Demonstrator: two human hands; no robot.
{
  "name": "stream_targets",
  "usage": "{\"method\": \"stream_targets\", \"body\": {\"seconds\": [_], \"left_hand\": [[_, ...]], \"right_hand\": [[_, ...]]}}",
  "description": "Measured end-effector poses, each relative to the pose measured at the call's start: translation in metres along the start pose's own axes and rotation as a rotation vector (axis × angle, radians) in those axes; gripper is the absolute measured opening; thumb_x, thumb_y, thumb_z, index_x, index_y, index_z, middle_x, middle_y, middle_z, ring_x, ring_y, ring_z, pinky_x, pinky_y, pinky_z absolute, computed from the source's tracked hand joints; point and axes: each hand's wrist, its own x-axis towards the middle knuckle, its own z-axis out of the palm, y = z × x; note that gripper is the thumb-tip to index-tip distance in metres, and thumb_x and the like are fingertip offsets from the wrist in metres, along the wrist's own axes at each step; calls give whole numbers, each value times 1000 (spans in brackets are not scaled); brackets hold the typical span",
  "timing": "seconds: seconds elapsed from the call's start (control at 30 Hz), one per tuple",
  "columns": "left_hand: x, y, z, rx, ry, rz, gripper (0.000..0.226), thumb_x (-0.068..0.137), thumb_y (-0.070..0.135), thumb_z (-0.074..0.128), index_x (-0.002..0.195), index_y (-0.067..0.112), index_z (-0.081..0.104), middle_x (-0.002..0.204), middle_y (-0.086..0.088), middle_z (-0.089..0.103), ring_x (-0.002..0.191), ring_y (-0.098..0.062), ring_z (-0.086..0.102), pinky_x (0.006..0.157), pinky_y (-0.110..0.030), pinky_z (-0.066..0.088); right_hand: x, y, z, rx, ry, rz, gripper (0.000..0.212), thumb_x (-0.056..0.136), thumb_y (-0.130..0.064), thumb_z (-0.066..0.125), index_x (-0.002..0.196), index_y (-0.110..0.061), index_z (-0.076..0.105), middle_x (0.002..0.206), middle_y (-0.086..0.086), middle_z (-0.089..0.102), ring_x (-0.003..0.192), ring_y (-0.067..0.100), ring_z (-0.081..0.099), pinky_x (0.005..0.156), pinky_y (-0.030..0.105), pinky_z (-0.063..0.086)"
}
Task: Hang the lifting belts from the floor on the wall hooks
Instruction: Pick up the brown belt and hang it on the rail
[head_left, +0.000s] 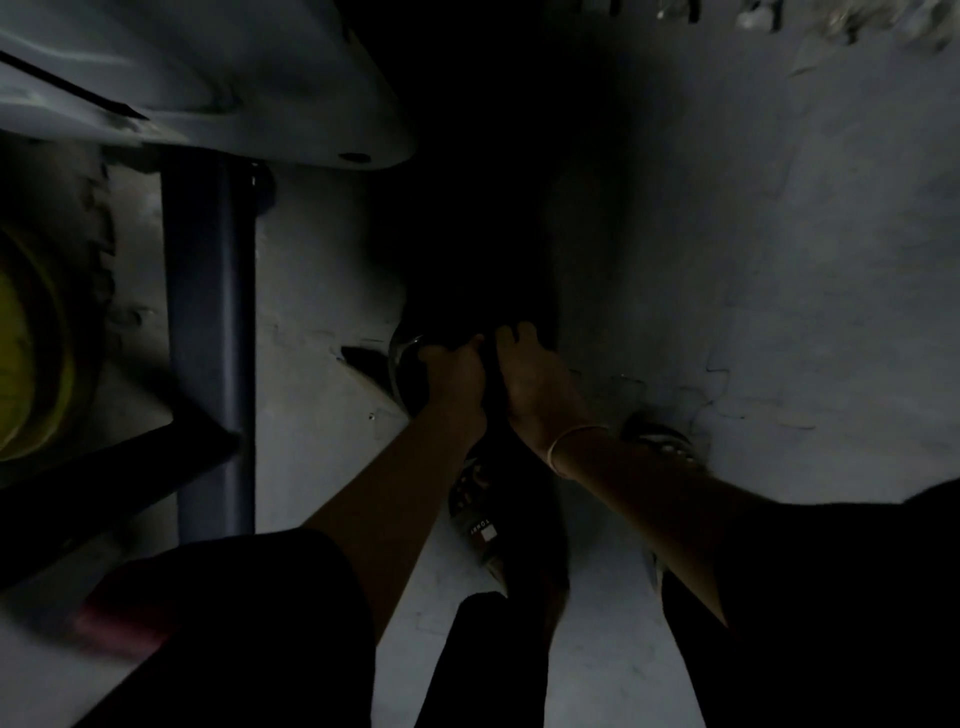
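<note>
1. Down on the floor (779, 234), in the middle of the view, lies the lifting belt (452, 317). It is a big dark shape and hard to see in this dim light.
2. The left hand (452, 374) has its fingers curled round the near end of the belt, just beside a shiny buckle (404, 349).
3. The right hand (535, 379) rests on the belt, right next to the left hand. Its fingertips go into the dark, so I cannot tell if it grips or only touches.
4. To do this step well, I think both hands should get a firm hold before lifting. The belt looks thick and stiff, so it could slip from a loose hold.
5. It seems wise to keep the buckle end in the hand, so it does not swing and hit a leg.
6. Lift it up and away from the sandal (475, 514), which stands near, under the arms. Then look for the hooks. No hook shows plainly, and the blurry things at the far right are too unclear to name.
7. The floor is pale grey. It is made of mats that join like puzzle pieces.
8. On the left stands a blue-grey post (208, 338). A yellow round thing (31, 343) sits further left, and a pale machine cover (208, 78) is at the far left.
9. The room is dark and the space looks tight, so slow moves seem best.
</note>
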Motion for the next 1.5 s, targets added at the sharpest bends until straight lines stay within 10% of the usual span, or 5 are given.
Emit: {"method": "stream_targets", "body": {"seconds": [0.3, 0.83, 1.13, 1.27, 1.5], "left_hand": [[-124, 13, 23, -13, 82, 237, 34, 102, 16, 38, 132, 30, 45, 128, -10, 57, 112, -32, 60, 96, -53, 54], [-262, 49, 43, 80, 217, 533, 49, 100, 41, 49, 143, 18, 43, 143, -11, 54, 131, -32, 52, 111, -55, 41], [-395, 142, 42, 40, 52, 796, 44, 80, 44, 52, 112, 15, 63, 114, -7, 69, 111, -30, 65, 100, -52, 51], [-457, 164, 45, 26, -54, 818, 44, 77, 38, 55, 111, 12, 67, 114, -11, 70, 108, -33, 66, 98, -52, 52], [-614, 191, 43, 74, -178, 1080, 32, 92, 24, 61, 116, 5, 69, 116, -12, 72, 107, -26, 67, 95, -36, 52]], "right_hand": [[-67, -16, -91, 741, 66, 192, 18, 77, 4, 65, 89, -8, 60, 78, 2, 66, 70, 6, 62, 61, 23, 50], [-127, -55, -173, 348, 377, 227, 66, 93, -72, 29, 113, -20, 64, 108, 6, 67, 99, 23, 62, 87, 43, 53], [-179, -149, -318, 1019, 410, 82, 35, 98, -16, 57, 132, -5, 58, 124, 11, 66, 114, 24, 63, 90, 24, 55], [-216, -186, -371, 1061, 554, 71, 29, 95, -19, 60, 122, -7, 61, 115, 10, 70, 108, 29, 66, 97, 51, 53], [-317, -256, -490, 1075, 736, -8, 24, 94, -18, 59, 117, -15, 64, 110, 3, 74, 103, 19, 70, 95, 46, 55]]}}
